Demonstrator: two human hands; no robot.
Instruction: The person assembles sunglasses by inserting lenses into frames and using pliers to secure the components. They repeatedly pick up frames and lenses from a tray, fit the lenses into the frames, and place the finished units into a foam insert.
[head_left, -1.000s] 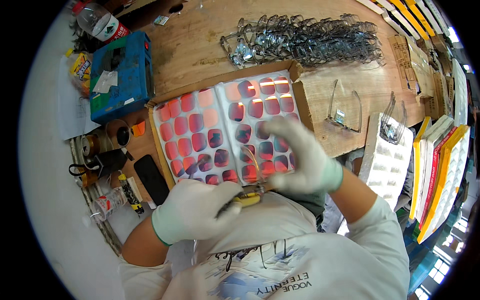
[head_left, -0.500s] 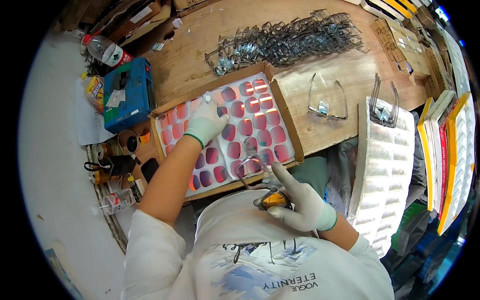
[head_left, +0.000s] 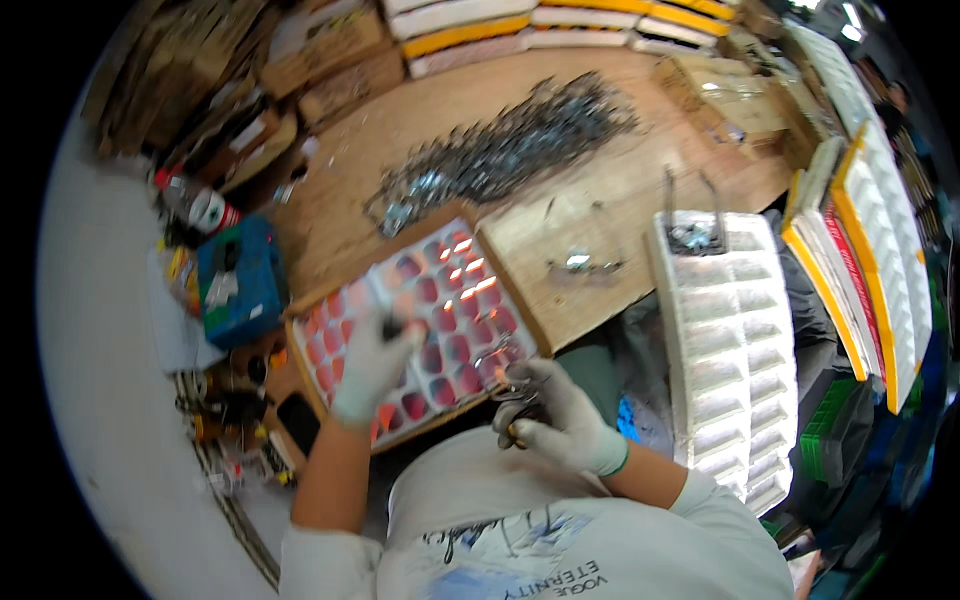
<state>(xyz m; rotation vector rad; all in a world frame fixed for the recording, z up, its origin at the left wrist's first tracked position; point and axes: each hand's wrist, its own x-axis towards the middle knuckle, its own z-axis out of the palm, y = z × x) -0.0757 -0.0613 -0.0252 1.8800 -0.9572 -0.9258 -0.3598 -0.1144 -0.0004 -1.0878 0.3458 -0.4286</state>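
Head view: gloved hands worked over a tray (head_left: 520,310) of red lenses on the counter (head_left: 620,190).
The left hand (head_left: 372,365) lay on the tray's middle, fingers pinching a dark lens (head_left: 392,326). The right hand (head_left: 560,415) was off the tray's near corner, pressed around an eyeglass frame (head_left: 503,372); the lens lay to its left, so the left hand was nearer.
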